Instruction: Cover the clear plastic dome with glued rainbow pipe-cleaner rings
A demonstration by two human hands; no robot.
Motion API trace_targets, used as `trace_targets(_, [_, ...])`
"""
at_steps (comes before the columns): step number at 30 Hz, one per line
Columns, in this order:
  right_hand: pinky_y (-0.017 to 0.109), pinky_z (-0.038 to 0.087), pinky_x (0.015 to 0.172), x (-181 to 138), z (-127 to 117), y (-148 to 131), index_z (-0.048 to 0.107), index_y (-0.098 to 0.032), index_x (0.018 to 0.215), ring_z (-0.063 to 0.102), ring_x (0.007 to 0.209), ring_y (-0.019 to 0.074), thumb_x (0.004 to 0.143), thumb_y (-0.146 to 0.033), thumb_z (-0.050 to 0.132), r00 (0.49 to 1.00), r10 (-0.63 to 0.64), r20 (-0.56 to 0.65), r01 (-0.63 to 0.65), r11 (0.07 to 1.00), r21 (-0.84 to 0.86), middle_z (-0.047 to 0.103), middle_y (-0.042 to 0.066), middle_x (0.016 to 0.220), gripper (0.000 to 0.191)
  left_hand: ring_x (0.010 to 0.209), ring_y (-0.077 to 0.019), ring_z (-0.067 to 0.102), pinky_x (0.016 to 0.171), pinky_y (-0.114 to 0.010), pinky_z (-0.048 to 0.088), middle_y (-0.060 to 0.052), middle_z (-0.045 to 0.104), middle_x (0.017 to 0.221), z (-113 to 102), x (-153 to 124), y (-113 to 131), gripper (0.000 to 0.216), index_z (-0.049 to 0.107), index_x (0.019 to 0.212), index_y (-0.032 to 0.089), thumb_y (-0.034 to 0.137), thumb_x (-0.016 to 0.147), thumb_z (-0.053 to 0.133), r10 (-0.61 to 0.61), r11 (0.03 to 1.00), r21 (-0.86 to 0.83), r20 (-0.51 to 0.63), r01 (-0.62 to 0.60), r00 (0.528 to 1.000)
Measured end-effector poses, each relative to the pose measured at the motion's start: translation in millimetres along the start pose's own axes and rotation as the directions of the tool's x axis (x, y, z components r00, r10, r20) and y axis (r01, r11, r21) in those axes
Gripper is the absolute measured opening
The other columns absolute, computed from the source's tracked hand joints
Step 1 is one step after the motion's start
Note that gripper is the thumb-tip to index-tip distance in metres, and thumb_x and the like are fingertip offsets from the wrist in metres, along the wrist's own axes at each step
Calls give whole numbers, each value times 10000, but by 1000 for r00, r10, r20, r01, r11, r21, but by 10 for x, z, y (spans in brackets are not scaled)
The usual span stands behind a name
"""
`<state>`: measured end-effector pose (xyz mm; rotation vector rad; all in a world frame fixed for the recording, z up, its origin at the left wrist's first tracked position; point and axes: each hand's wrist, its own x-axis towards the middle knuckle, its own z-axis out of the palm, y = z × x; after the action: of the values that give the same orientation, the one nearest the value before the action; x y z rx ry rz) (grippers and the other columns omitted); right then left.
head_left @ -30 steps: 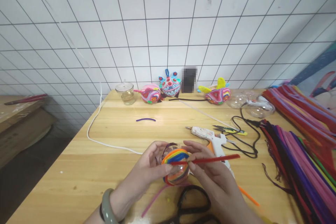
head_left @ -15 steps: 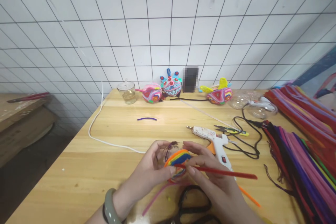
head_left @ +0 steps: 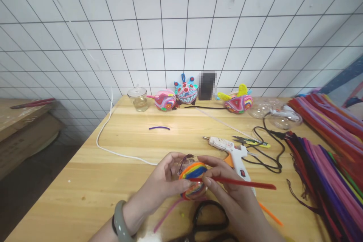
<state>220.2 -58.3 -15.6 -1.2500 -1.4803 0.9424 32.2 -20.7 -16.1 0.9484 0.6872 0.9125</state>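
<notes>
Between my hands is a clear plastic ball partly covered with orange, yellow, blue and red pipe cleaner. My left hand is wrapped round its left side, the thumb pressing on the front. A red pipe cleaner lies across the ball, its long free end sticking out to the right. My right hand pinches it between thumb and finger against the ball. Below the ball lie black-handled scissors, partly out of view, and a pink pipe cleaner. Dark purple strands stand at the ball's top.
A white glue gun lies beyond my right hand, near yellow snips and a black cord. Bundles of coloured pipe cleaners fill the right side. Finished ornaments and a lidded glass cup stand by the wall.
The ball has turned slightly between my hands, with more of its striped front and clear lower side showing. Both hands keep their grip, and the view has shifted a little.
</notes>
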Motion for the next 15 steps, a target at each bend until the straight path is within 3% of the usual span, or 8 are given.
trace_targets(6, [414, 501, 967, 9, 11, 14, 702, -262, 793, 634, 1128, 271, 914, -460, 587, 1000, 13, -14, -13, 1000, -18, 670, 84, 1193, 259, 1066, -208, 634, 938, -343, 464, -61, 697, 1138, 8, 0, -8, 419, 612, 1076, 228, 118, 715, 795, 1, 1000, 3, 2, -1, 1000])
trace_targets(15, [453, 547, 886, 72, -2, -21, 696, -227, 701, 688, 1012, 304, 801, -573, 677, 994, 79, -70, -77, 996, 35, 715, 127, 1082, 361, 1087, -225, 620, 955, -373, 457, -79, 681, 1156, -9, 3, -8, 420, 625, 1078, 216, 151, 705, 808, -24, 999, -25, 18, 24, 1000])
